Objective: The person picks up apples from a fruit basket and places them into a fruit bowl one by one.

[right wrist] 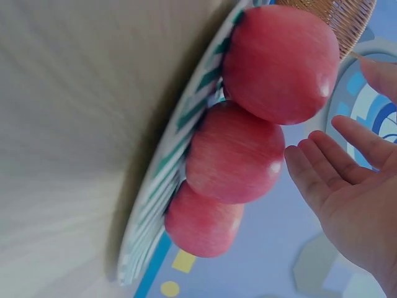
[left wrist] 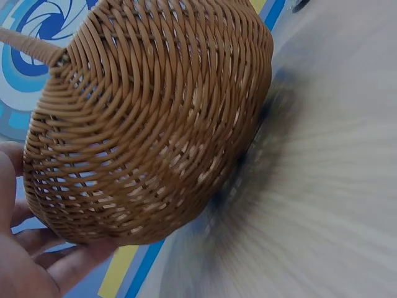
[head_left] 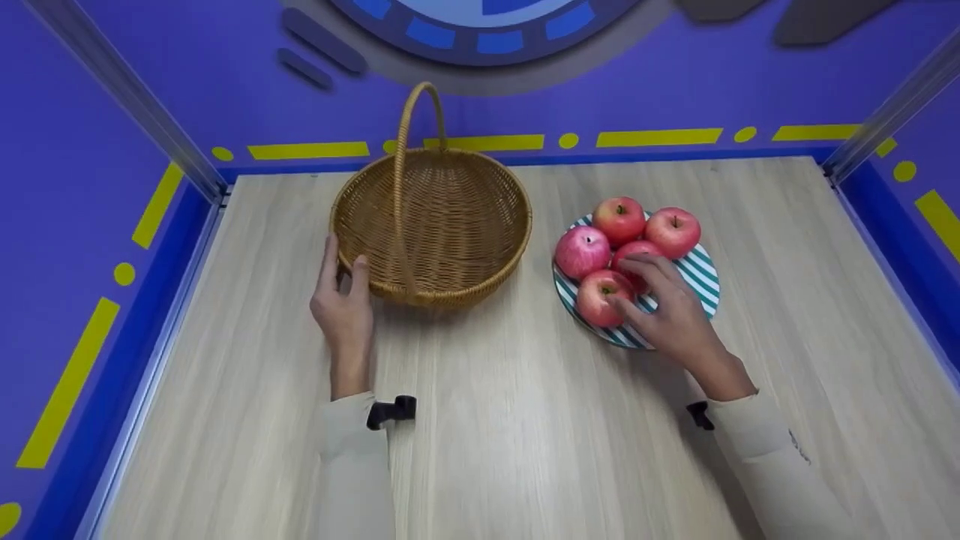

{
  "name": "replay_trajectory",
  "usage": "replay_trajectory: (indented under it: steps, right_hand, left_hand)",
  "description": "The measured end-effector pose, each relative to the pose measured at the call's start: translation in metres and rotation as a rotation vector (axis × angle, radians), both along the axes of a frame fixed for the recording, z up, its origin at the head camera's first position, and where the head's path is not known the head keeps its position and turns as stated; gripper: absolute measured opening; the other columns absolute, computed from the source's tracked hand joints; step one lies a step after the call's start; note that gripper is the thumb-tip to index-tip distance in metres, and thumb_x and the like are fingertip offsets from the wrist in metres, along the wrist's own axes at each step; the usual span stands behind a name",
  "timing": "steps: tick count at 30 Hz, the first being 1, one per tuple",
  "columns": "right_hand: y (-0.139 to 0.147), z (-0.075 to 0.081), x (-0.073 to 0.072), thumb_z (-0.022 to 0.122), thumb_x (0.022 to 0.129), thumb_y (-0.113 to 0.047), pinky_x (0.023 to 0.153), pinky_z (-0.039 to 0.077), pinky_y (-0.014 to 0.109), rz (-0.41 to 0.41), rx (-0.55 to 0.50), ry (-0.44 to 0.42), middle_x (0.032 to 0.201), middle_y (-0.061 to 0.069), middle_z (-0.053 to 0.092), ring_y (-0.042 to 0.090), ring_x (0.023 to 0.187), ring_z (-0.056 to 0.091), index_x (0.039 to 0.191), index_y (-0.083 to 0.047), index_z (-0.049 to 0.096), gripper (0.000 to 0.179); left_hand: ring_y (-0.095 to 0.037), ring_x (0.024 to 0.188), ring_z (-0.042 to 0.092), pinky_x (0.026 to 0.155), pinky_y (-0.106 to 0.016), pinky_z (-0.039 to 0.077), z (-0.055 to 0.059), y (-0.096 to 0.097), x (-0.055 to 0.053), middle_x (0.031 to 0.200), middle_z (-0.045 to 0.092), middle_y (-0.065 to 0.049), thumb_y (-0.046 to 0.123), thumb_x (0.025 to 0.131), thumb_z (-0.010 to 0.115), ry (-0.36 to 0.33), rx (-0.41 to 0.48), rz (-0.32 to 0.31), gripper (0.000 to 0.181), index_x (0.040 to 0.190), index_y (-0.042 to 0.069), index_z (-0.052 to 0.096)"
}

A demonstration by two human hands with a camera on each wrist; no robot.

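A woven wicker basket (head_left: 469, 289) with a tall arched handle stands to the left, its bowl facing me. My left hand (head_left: 346, 307) holds its left rim, thumb at the near edge and fingers along the outside. In the left wrist view, fingers (left wrist: 84, 264) lie against the weave. On the right, a green-and-white striped plate (head_left: 701, 281) bears several red apples (head_left: 620, 220). My right hand (head_left: 671, 319) hovers over its near right side, fingers spread and bent above an apple (head_left: 637, 259) they partly cover. In the right wrist view, the fingertips (right wrist: 294, 155) are close beside an apple (right wrist: 236, 152), with nothing in the palm.
Basket and plate stand on a light wood table (head_left: 480, 420), side by side with a narrow gap between them. A blue-purple panel (head_left: 510, 105) with yellow marks rises at the back edge. Similar panels flank the table left and right, with metal posts at the corners.
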State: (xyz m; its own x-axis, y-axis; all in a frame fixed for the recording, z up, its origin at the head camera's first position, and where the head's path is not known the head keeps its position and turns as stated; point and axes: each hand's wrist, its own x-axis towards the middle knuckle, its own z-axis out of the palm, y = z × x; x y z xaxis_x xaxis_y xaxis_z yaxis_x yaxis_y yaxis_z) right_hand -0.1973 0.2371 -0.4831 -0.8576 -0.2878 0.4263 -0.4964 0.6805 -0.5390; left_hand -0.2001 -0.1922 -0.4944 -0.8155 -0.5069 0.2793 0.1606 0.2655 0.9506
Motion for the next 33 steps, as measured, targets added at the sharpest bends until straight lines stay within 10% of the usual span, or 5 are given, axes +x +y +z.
replay_trajectory:
  steps: [8, 19, 33]
  right_hand:
    - [-0.004, 0.016, -0.019, 0.087, 0.090, -0.013, 0.105, 0.052, 0.057, 0.011, -0.008, -0.015, 0.144, 0.019, 0.060, 0.035, 0.134, 0.055, 0.141, 0.004, 0.062, 0.059]
    - [-0.009, 0.053, -0.050, 0.076, 0.100, -0.023, 0.113, 0.044, 0.060, -0.027, 0.039, -0.081, 0.157, 0.020, 0.049, 0.038, 0.143, 0.047, 0.155, 0.000, 0.050, 0.065]
    - [-0.017, 0.092, -0.081, 0.065, 0.105, -0.041, 0.125, 0.022, 0.061, -0.034, 0.077, -0.178, 0.173, 0.017, 0.025, 0.038, 0.158, 0.021, 0.169, -0.010, 0.028, 0.080]
  left_hand:
    - [-0.021, 0.157, 0.027, 0.126, -0.032, 0.021, 0.013, 0.000, -0.001, 0.170, 0.034, -0.009, 0.032, 0.108, 0.060, -0.065, -0.147, 0.035, 0.063, 0.163, 0.007, 0.042]
    - [-0.016, 0.158, 0.024, 0.126, -0.027, 0.015, 0.097, 0.012, -0.028, 0.170, 0.032, -0.016, 0.043, 0.104, 0.052, 0.151, -0.282, -0.079, 0.074, 0.163, -0.001, 0.037]
    - [-0.030, 0.161, -0.006, 0.122, -0.050, -0.014, 0.176, 0.067, -0.051, 0.177, 0.003, -0.010, 0.065, 0.099, 0.050, 0.070, -0.772, -0.198, 0.093, 0.170, 0.013, 0.022]
